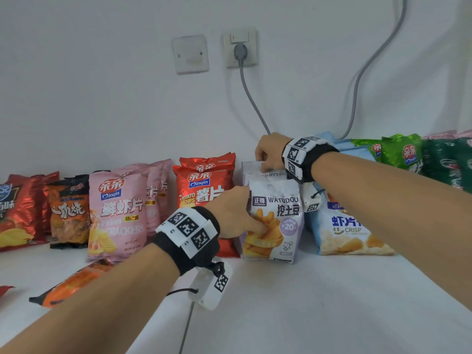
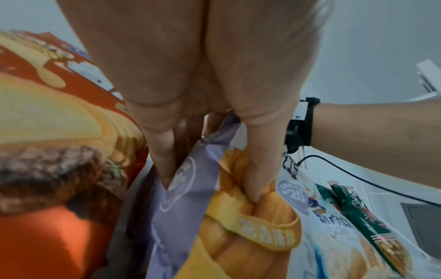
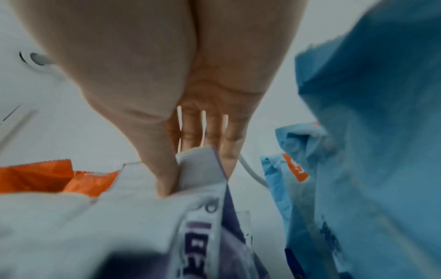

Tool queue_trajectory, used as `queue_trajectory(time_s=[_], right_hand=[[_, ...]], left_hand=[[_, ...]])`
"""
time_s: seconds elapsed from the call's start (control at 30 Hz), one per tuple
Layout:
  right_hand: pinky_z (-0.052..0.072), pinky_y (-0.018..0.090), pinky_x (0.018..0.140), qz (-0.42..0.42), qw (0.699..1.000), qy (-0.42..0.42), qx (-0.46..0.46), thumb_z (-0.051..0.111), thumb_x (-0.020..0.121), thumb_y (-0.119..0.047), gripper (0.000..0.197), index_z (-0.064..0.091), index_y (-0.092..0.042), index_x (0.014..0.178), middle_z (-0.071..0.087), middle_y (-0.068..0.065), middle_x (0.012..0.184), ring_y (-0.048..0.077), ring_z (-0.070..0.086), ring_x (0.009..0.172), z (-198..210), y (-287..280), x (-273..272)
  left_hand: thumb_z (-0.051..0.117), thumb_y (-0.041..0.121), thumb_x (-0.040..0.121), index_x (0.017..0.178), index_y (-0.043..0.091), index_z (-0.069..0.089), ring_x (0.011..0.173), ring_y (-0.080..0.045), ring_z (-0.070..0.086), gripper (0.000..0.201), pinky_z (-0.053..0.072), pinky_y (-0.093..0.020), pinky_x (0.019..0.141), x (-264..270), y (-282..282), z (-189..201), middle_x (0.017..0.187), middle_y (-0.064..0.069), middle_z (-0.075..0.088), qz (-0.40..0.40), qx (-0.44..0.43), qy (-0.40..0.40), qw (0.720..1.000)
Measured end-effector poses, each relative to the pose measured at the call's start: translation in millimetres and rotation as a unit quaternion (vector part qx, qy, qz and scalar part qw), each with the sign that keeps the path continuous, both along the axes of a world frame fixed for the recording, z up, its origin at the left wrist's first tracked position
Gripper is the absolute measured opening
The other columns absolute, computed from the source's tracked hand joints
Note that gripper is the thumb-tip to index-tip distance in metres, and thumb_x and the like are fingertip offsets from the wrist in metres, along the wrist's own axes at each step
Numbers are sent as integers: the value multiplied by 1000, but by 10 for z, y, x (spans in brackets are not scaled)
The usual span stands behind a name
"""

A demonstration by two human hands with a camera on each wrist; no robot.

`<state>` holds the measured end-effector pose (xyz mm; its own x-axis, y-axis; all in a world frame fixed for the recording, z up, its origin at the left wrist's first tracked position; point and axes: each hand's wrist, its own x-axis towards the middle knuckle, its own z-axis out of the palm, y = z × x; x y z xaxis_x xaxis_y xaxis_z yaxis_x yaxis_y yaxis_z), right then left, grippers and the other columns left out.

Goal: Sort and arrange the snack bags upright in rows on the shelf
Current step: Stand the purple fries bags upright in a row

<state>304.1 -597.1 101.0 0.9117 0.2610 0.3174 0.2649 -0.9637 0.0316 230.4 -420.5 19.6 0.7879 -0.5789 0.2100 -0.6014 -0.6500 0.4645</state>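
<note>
two white-and-purple chip bags held upright on the white shelf (image 1: 293, 302), one by each hand.

the front chip bag (image 1: 274, 221) is gripped at its left edge by the left hand (image 1: 233, 215), thumb (image 2: 256, 169) pressed on the front and fingers (image 2: 162, 151) curled behind. the top edge of the rear chip bag (image 1: 255, 169) is pinched by the right hand (image 1: 270, 152), thumb (image 3: 164, 169) in front, fingers (image 3: 229, 147) behind. the pair is stood in the row along the wall, red bags (image 1: 204, 185) at 9 o'clock and a blue bag (image 1: 342, 226) at 3 o'clock. pink bags (image 1: 120, 213) are seen further left, green bags (image 1: 408, 154) at 2 o'clock, and an orange bag (image 1: 74, 282) lies flat at 8 o'clock.
</note>
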Motion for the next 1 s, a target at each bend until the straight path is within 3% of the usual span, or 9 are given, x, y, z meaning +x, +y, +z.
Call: queue_trajectory(time_s=[0.07,0.23,0.37,0.6,0.67,0.77,0.87,0.9,1.0], right_hand=[[58,35,83,7,999,-39,30,77,92,-16,13,75,-10,103,73,8,102,27,70,94,55,-60,-70],[48,30,83,35,976,-169,135,69,97,-14,12,75,-12,107,73,10,109,26,65,95,234,-193,-252],[53,38,90,69,949,-226,210,67,97,-12,14,76,-9,107,75,11,102,29,67,97,357,-326,-407],[47,28,73,108,916,-264,283,67,93,-14,9,75,-13,97,75,10,91,27,67,84,428,-486,-690],[45,28,68,114,914,-263,288,67,93,-15,9,75,-14,97,75,13,89,23,59,74,420,-520,-785],[37,15,59,117,909,-266,299,67,94,-17,8,74,-14,97,71,5,81,16,52,71,384,-591,-949],[41,14,63,114,909,-261,304,68,95,-18,7,74,-16,98,71,0,84,18,57,77,314,-679,-1117],[44,17,67,113,911,-255,303,68,95,-19,6,73,-17,97,73,2,89,19,60,81,278,-703,-1170],[40,7,62,107,921,-227,299,68,96,-19,6,70,-24,92,70,-4,86,13,61,80,148,-776,-1314]], left_hand=[[85,16,82,124,19,68,99,-13,72,45,57,-26,87,33,-40,-5,110,6,78,11,-7,4,1000],[85,14,80,128,17,67,108,-21,72,51,56,-41,101,153,-140,-5,114,1,77,37,-19,24,999],[83,7,81,128,17,68,106,-19,72,49,56,-34,98,252,-202,-10,112,3,78,36,-36,40,998],[85,7,77,147,14,45,120,-23,65,81,50,-43,110,418,-310,-42,128,-2,69,83,-67,67,992],[83,3,76,144,12,50,117,-24,67,76,52,-45,108,440,-341,-41,124,-3,72,83,-75,80,991],[81,0,77,134,8,58,111,-25,70,62,55,-43,104,449,-364,-63,116,-5,75,89,-78,76,990],[79,2,82,126,6,61,98,-23,71,47,59,-26,83,405,-387,-66,103,-1,74,105,-64,32,992],[78,5,83,126,5,61,97,-23,70,46,59,-28,81,371,-401,-60,103,-2,73,111,-50,6,993],[78,12,86,120,1,55,104,-24,64,43,55,-36,90,293,-407,3,113,-3,65,145,7,-76,986]])
